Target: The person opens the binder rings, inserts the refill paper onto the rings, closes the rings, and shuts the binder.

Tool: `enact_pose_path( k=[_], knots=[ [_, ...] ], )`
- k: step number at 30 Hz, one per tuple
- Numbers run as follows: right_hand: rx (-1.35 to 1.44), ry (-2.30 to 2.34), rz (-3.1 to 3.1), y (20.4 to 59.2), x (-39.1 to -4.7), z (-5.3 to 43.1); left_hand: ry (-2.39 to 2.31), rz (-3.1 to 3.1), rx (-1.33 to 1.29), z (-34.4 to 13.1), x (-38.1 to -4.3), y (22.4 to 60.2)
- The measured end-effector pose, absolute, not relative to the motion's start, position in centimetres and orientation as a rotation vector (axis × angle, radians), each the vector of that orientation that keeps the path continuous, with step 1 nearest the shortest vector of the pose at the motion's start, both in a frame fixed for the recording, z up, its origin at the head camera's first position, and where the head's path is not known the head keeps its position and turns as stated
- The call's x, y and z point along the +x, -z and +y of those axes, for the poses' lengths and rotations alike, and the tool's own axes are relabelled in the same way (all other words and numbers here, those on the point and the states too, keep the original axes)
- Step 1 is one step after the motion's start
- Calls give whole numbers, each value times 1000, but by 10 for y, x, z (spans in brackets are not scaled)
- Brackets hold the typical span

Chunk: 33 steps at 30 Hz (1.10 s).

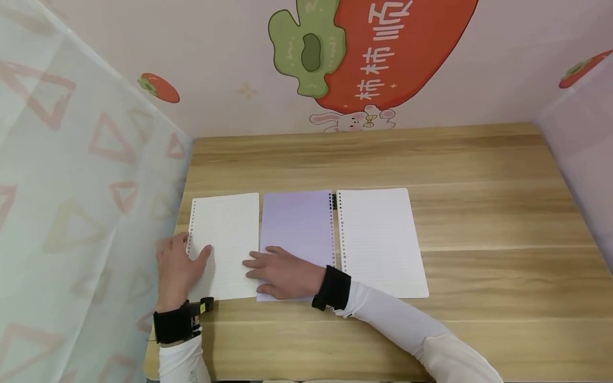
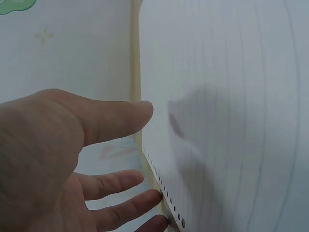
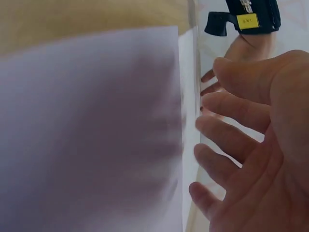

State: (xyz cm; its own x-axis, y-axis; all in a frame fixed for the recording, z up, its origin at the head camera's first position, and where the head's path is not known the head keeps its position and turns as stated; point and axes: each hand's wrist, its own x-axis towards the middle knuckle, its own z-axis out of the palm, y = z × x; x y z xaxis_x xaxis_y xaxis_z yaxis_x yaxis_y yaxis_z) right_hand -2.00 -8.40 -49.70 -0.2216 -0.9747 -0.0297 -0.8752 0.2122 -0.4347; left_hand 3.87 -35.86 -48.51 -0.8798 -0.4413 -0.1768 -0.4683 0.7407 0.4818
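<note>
On the left of the wooden table lies a white lined loose-leaf sheet (image 1: pixel 225 239) with punched holes down its left edge. My left hand (image 1: pixel 179 268) is at that edge, fingertips beside the holes and thumb over the paper. In the left wrist view, the thumb (image 2: pixel 120 116) stands apart from the fingers, with nothing between them. A purple punched cover (image 1: pixel 297 223) lies to the right of the sheet. Over its lower part and the sheet's right edge, my right hand (image 1: pixel 287 274) hovers or rests with spread fingers; contact is unclear.
Right of the purple cover lies a white lined stack of paper (image 1: pixel 380 244), holes along its left side. A small black binding piece (image 1: pixel 334 201) shows between them. A patterned curtain (image 1: pixel 86 213) borders the table's left side, and a printed wall (image 1: pixel 230 64) stands behind.
</note>
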Motion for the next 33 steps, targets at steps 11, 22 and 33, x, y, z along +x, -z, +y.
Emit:
enact_pose_path(
  k=[11, 22, 33],
  knots=[
    [-1784, 286, 2309, 502, -3, -98, -900, 2808, -814, -361, 30, 480],
    [-1780, 342, 2305, 502, -5, -100, -976, 2800, -901, -369, 24, 478],
    [-1754, 362, 2292, 502, -1, -104, -1029, 2731, -983, -375, 25, 479]
  ],
)
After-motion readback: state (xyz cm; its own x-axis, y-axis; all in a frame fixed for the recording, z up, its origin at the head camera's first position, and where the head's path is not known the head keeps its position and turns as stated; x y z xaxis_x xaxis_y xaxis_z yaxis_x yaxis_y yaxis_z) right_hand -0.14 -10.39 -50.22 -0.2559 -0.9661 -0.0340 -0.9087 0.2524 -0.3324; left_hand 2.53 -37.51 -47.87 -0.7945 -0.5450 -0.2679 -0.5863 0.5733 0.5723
